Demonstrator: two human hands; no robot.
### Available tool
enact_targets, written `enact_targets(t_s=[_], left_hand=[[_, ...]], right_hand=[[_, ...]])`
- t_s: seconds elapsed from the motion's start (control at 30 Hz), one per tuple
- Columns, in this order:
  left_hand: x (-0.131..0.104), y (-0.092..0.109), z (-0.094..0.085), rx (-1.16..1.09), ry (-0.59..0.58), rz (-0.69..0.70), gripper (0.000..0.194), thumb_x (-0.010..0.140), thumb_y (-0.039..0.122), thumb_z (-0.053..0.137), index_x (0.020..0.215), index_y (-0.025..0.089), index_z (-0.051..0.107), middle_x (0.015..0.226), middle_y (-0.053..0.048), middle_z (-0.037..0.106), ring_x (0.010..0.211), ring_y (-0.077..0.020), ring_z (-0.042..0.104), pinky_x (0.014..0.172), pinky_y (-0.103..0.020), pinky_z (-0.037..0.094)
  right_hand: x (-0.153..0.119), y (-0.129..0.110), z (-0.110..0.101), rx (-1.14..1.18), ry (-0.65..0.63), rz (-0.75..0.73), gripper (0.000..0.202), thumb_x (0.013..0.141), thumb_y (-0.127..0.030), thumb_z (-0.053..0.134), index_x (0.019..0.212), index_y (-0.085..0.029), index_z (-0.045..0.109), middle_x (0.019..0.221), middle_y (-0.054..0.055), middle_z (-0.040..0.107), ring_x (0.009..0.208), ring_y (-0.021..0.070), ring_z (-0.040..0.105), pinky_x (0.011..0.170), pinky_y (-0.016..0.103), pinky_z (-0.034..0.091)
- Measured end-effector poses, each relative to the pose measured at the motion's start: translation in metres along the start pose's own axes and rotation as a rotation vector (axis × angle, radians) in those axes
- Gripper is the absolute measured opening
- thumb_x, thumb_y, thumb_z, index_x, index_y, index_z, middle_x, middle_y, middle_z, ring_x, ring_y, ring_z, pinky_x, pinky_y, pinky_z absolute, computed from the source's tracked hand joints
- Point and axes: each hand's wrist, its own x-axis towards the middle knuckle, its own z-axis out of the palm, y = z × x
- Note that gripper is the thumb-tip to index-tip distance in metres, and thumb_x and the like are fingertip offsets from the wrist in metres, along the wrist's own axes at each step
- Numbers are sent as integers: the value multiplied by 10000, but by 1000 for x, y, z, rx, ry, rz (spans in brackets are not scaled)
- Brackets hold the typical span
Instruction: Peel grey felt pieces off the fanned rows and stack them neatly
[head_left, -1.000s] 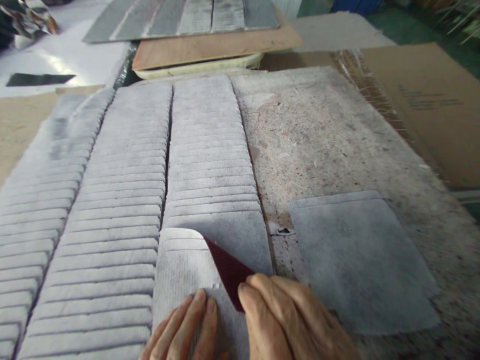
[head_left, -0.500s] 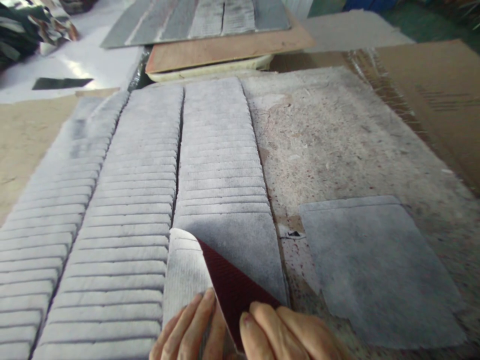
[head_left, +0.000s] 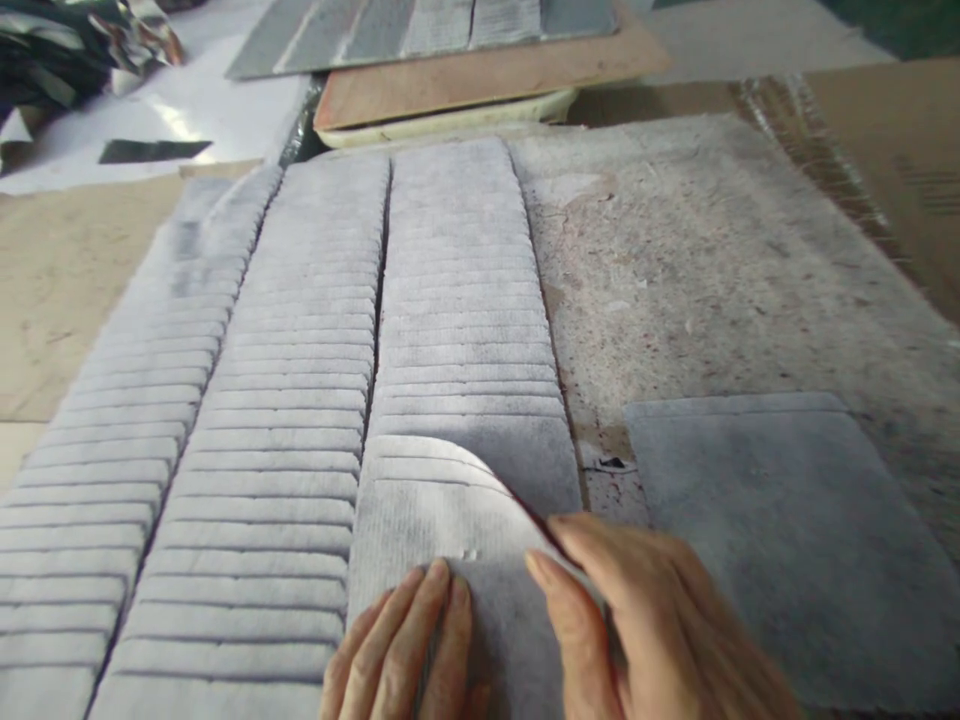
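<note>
At the bottom centre, my left hand (head_left: 409, 645) lies on a grey, ribbed sheet (head_left: 405, 515), its fingers stretched out over the surface. My right hand (head_left: 649, 610) pinches the right edge of this same sheet between thumb and fingers. That edge curves up off the row below, while the left side lies flat. The sheet tops the right-hand row of overlapping grey pieces (head_left: 465, 290). Two more such rows, a middle row (head_left: 277, 440) and a left row (head_left: 112, 490), run alongside it.
A single grey piece (head_left: 787, 540) lies to the right on a speckled, worn board (head_left: 697, 260). Beyond the rows, a wooden board (head_left: 480, 80) carries grey panels (head_left: 360, 40). Brown cardboard (head_left: 855, 110) lies at the far right, and a dark strip (head_left: 154, 151) at the far left.
The right edge of the sheet was folded up, showing its dark red underside; now it lies lower with the grey face up. My right hand has moved right and forward. The view shifted slightly.
</note>
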Motion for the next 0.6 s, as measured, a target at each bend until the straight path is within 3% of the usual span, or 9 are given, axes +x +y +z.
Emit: enact_targets(t_s=[0.13, 0.4, 0.5, 0.6], left_hand=[[-2, 3, -2, -14, -21, -37, 274, 853, 210, 479, 1089, 159, 609, 1122, -60, 618, 1044, -167, 554, 1000, -289, 357], [2, 2, -16, -75, -155, -3, 298, 854, 162, 507, 1137, 96, 574, 1187, -111, 587, 1112, -221, 518, 898, -347, 417], [2, 1, -20, -66, -209, 44, 331, 846, 162, 521, 1166, 87, 559, 1205, -119, 580, 1125, -230, 504, 887, -354, 419], [1, 1, -18, -62, -192, 37, 324, 855, 173, 509, 1163, 89, 561, 1193, -118, 591, 1126, -228, 505, 881, -354, 420]], right_hand=[[6, 9, 3, -21, -29, 167, 219, 886, -316, 508, 957, -119, 572, 712, 50, 619, 680, 137, 615, 636, 236, 490], [-1, 10, -3, -64, -58, 212, 231, 886, -337, 467, 889, -132, 574, 595, 17, 593, 545, 131, 599, 445, 222, 415], [-4, 11, -8, -31, -156, 276, 205, 874, -349, 482, 865, -164, 570, 624, 13, 621, 545, 123, 603, 414, 210, 392], [-11, 9, -13, -18, -261, 283, 202, 868, -367, 493, 767, -200, 544, 606, 0, 609, 543, 124, 592, 433, 216, 392]])
